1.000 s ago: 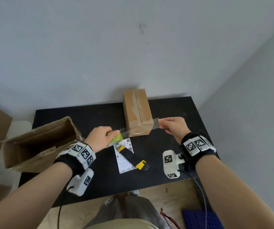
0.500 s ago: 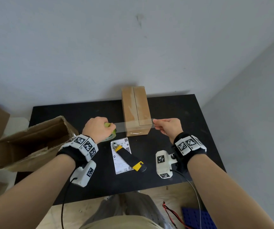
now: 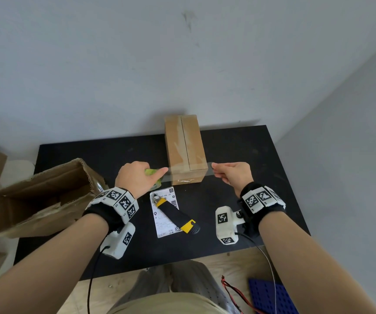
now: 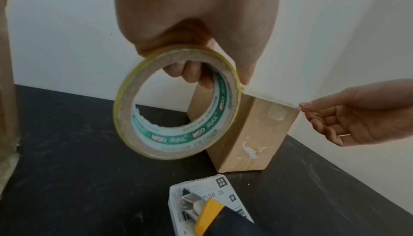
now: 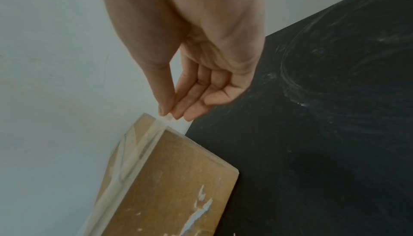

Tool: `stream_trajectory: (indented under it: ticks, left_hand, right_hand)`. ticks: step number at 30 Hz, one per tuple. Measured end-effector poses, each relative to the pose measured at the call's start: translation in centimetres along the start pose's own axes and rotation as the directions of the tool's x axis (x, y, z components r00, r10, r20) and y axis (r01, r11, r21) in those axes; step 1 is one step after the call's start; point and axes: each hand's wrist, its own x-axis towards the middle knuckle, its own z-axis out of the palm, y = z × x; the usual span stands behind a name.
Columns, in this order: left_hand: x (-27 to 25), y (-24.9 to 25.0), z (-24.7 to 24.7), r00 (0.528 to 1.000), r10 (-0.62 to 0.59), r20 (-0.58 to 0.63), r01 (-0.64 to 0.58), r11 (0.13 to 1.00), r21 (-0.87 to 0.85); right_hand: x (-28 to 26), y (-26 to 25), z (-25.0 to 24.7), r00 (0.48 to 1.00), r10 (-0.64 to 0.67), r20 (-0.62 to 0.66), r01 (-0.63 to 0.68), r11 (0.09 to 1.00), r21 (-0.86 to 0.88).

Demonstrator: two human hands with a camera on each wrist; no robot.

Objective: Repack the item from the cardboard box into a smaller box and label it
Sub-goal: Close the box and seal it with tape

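- head view: left hand (image 3: 137, 177) grips the tape roll (image 4: 176, 102), fingers through its core, left of the small box (image 3: 185, 150).
- right hand (image 3: 232, 175) pinches the free end of the tape strip (image 3: 208, 169), stretched across the small box's near top edge.
- small box stands closed mid-tabletop (image 3: 239, 150).
- open cardboard box (image 3: 39, 200) lies on its side at the left edge.
- label (image 3: 163, 225) lies under the box cutter (image 3: 175, 215), just in front of the small box.

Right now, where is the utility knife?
In the head view the utility knife lies diagonally on the shipping label, centre of the black table, just in front of the small box.
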Motion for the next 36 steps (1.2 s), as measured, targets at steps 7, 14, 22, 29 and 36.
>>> stream_trajectory:
  ticks: [7, 14, 22, 29, 36]
  left_hand:
    - [0.3, -0.1, 0.9, 0.997, -0.067, 0.034, 0.066, 0.997, 0.044]
    - [0.7, -0.5, 1.3, 0.991, -0.119, 0.068, 0.116, 0.992, 0.041]
    - [0.9, -0.6, 0.3, 0.973, -0.067, 0.222, 0.103, 0.983, -0.152]
    - [0.8, -1.6, -2.0, 0.924, 0.018, 0.382, 0.113, 0.942, -0.316]
    - [0.6, -2.6, -3.3, 0.881, 0.108, 0.461, 0.008, 0.970, -0.243]
  right_hand:
    - [0.1, -0.1, 0.4, 1.000, -0.012, -0.001, 0.012, 0.997, -0.072]
    - [0.3, -0.4, 0.7, 0.997, -0.079, -0.021, 0.069, 0.952, -0.299]
    - [-3.3, -0.9, 2.8, 0.777, -0.603, 0.180, 0.585, 0.587, -0.560]
    - [-4.7, 1.4, 7.8, 0.587, -0.573, 0.571, 0.737, 0.087, -0.671]
    - [-4.4, 1.3, 8.1, 0.593, -0.564, 0.574, 0.684, -0.022, -0.729]
